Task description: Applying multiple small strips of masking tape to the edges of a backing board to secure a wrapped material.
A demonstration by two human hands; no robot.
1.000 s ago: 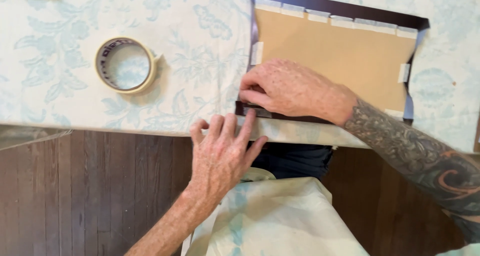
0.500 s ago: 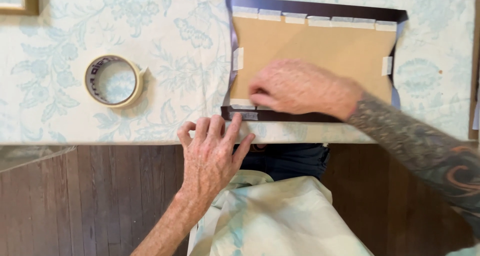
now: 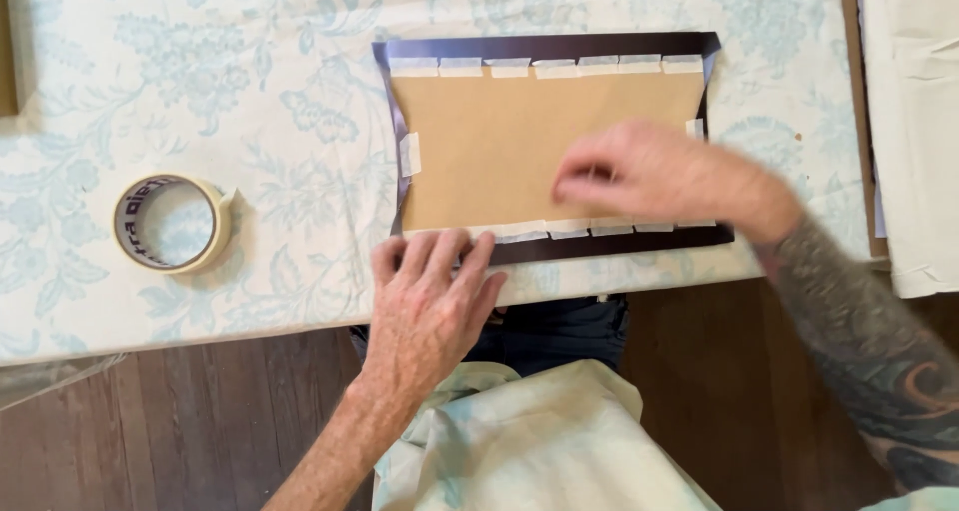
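My left hand (image 3: 430, 301) lies flat and open, fingers spread, pressing the near left corner of the dark frame (image 3: 549, 46) at the table edge. It holds nothing, just pins the frame down.

My right hand (image 3: 659, 176) hovers over the right half of the tan backing board (image 3: 499, 151), fingers curled loosely. It is blurred, so I can't tell if there is a bit of tape pinched in it.

The frame sits face down on the floral tablecloth (image 3: 250, 91), with its near rail just at the table's edge. The backing board fills it, tacked with short strips of pale tape (image 3: 539, 68) along the far rail, more along the near rail, and one on each short side.

Handling, my read:
- The frame looks rigid and light, and likely slides easily on the cloth, hence the flat palm.
- The board looks thin and slightly bowed, so it probably flexes. Press on it, don't pry.
- The tape tabs look weak, so avoid peeling loads.
- Best hold is on the rails, at the corners or long edges, not on the board.

The tape roll (image 3: 172, 223) sits well to the left, apart from the frame. Folded pale cloth (image 3: 919, 121) lies at the right edge.
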